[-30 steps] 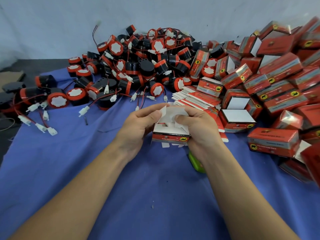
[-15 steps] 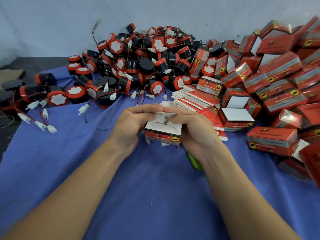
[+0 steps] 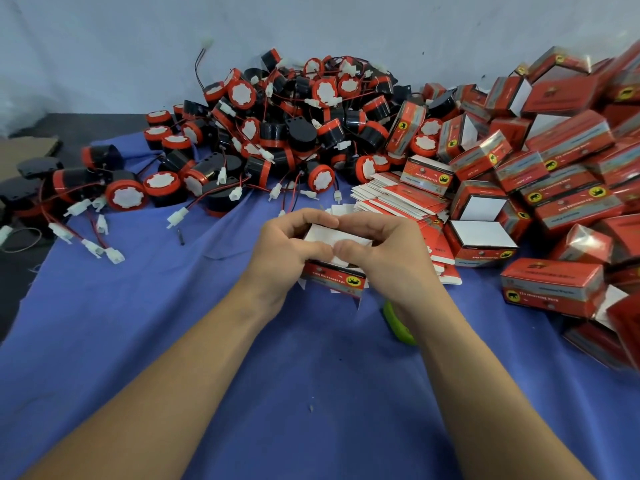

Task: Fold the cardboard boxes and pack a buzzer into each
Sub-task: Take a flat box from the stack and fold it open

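Observation:
A small red cardboard box (image 3: 334,276) with white inner flaps sits between both hands at the middle of the blue cloth. My left hand (image 3: 287,251) grips its left side, thumb pressing on the white top flaps. My right hand (image 3: 384,254) grips its right side, thumb and forefinger curled over the flaps. A big pile of black and red buzzers (image 3: 284,133) with red wires and white plugs lies behind. Flat unfolded boxes (image 3: 398,199) are stacked just beyond my right hand.
Folded red boxes (image 3: 554,168) are heaped along the right side, two with open white insides (image 3: 481,233). A green object (image 3: 398,323) lies under my right wrist. Loose buzzers (image 3: 124,194) and plugs spread to the left, near the cloth's (image 3: 173,323) edge.
Both hands have pressed the raised white flaps down onto the box, and the box has dropped slightly toward me. The fingertips of the two hands now meet over the top.

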Action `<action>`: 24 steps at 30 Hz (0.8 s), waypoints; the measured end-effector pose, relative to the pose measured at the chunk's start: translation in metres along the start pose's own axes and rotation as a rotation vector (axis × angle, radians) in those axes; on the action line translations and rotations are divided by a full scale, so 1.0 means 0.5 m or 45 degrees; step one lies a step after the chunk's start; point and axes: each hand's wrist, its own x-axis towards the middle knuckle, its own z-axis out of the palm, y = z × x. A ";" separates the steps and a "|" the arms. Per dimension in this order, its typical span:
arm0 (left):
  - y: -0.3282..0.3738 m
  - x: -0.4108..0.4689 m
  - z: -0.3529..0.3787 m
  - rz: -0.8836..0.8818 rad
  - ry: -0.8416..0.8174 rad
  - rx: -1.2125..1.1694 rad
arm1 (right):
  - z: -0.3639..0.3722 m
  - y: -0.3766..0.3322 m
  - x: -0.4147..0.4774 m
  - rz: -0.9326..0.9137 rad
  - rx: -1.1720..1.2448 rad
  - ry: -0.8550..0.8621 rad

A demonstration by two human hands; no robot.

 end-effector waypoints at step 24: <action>-0.004 -0.009 0.026 0.095 0.076 -0.063 | -0.021 -0.015 -0.001 0.131 -0.523 0.017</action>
